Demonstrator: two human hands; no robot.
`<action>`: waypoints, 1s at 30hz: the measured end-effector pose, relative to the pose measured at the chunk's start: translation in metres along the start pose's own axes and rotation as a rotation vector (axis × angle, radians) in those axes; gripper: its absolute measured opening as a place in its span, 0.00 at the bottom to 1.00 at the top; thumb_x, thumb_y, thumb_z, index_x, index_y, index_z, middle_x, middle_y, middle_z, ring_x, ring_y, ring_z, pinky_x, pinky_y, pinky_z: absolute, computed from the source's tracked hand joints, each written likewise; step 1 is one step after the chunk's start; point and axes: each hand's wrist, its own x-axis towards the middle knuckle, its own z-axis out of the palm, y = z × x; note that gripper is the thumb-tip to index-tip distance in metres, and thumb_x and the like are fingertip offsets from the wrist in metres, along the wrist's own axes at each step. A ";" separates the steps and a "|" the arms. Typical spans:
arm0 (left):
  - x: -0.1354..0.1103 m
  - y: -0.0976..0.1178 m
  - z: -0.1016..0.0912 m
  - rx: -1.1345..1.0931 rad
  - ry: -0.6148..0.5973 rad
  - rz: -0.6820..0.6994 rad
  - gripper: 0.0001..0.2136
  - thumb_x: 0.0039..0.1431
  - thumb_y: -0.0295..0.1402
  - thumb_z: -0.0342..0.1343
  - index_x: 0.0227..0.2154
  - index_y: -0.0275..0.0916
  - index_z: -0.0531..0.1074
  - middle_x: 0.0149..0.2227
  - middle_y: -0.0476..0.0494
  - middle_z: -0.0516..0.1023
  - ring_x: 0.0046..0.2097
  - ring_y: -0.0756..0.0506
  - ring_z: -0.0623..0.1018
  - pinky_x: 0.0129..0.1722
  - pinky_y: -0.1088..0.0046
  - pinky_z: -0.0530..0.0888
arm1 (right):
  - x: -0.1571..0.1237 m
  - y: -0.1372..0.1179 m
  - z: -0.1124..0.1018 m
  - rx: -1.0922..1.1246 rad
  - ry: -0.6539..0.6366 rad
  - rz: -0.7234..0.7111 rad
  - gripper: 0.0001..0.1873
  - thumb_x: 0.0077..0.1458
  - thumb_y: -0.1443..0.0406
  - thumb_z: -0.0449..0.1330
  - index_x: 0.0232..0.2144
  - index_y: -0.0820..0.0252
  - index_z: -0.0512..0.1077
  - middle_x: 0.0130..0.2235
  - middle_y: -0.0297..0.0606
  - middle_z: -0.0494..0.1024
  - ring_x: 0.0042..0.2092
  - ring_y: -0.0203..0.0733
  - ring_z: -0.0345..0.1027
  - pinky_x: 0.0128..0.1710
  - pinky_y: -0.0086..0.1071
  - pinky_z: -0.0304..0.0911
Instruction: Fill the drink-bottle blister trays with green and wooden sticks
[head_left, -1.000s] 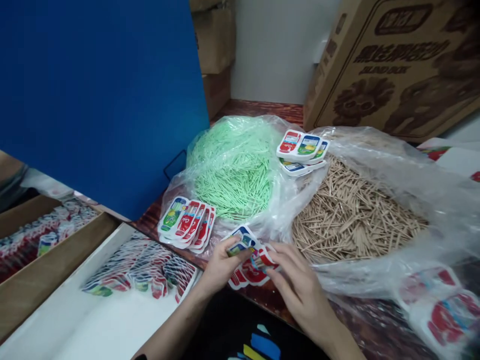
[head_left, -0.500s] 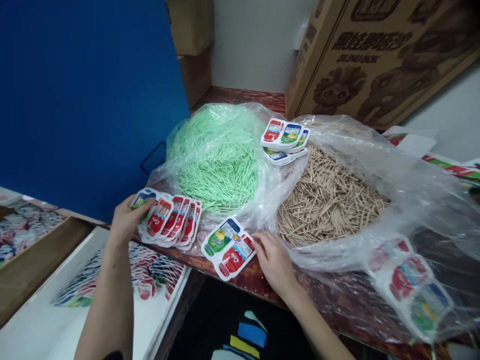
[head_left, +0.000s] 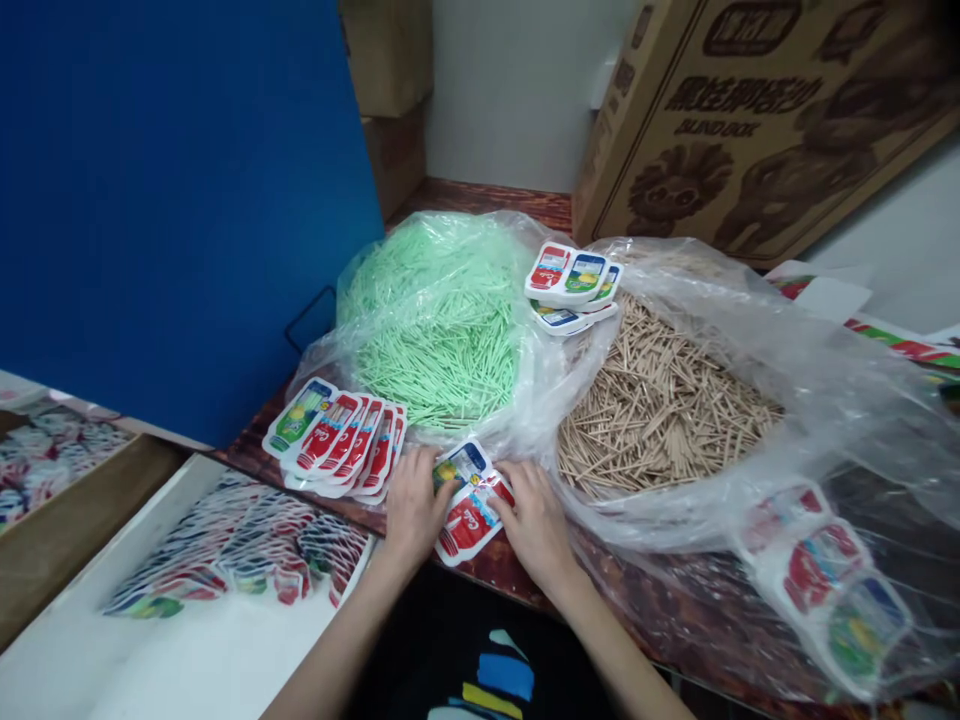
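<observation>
Card printed with a red Cola bottle is near the front edge of the desk; the left hand and right hand pinch its opposite sides between thumb and fingers. Fanned cards lie just beside the left hand.

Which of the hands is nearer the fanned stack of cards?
Left: the left hand is close beside the fanned stack; the right hand is farther off, at the far edge of another card.

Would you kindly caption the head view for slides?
Left hand and right hand touch a flat multicoloured printed card near thin green sticks.
</observation>
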 end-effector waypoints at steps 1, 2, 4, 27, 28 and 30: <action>-0.001 0.001 0.004 -0.026 0.009 -0.010 0.04 0.58 0.30 0.54 0.36 0.38 0.68 0.33 0.43 0.73 0.37 0.42 0.73 0.38 0.65 0.70 | -0.001 0.001 -0.001 0.027 0.003 -0.006 0.15 0.56 0.68 0.57 0.48 0.58 0.67 0.43 0.43 0.72 0.47 0.51 0.64 0.47 0.45 0.62; -0.001 0.001 0.005 -0.056 0.014 -0.005 0.01 0.60 0.29 0.53 0.32 0.39 0.68 0.31 0.45 0.71 0.35 0.43 0.73 0.36 0.67 0.69 | -0.001 0.002 -0.003 0.058 0.005 -0.011 0.14 0.57 0.68 0.56 0.47 0.57 0.67 0.43 0.43 0.72 0.47 0.50 0.65 0.47 0.45 0.63; -0.001 0.000 0.003 -0.097 0.010 0.027 0.08 0.62 0.29 0.49 0.27 0.40 0.66 0.28 0.47 0.69 0.33 0.45 0.71 0.34 0.69 0.68 | 0.000 0.003 -0.007 0.117 0.018 -0.008 0.14 0.58 0.67 0.55 0.47 0.58 0.67 0.43 0.43 0.73 0.46 0.49 0.66 0.47 0.44 0.63; 0.004 -0.002 -0.001 -0.233 0.091 0.139 0.07 0.64 0.27 0.48 0.32 0.40 0.69 0.29 0.46 0.74 0.32 0.47 0.75 0.34 0.71 0.71 | 0.028 -0.009 -0.034 0.016 -0.083 -0.051 0.09 0.58 0.69 0.52 0.25 0.57 0.64 0.31 0.36 0.70 0.36 0.43 0.65 0.36 0.35 0.61; 0.004 -0.004 0.000 -0.236 0.081 0.157 0.07 0.64 0.26 0.48 0.32 0.40 0.69 0.30 0.45 0.75 0.34 0.47 0.76 0.35 0.71 0.72 | 0.031 -0.009 -0.036 0.013 -0.107 -0.046 0.10 0.58 0.69 0.53 0.24 0.57 0.64 0.30 0.35 0.70 0.35 0.42 0.65 0.35 0.34 0.60; 0.003 -0.007 0.001 -0.235 0.067 0.184 0.06 0.63 0.25 0.49 0.34 0.40 0.70 0.34 0.43 0.78 0.37 0.46 0.77 0.39 0.69 0.73 | 0.040 -0.011 -0.043 0.035 -0.150 -0.037 0.10 0.59 0.67 0.53 0.25 0.57 0.66 0.29 0.34 0.71 0.33 0.41 0.66 0.34 0.33 0.59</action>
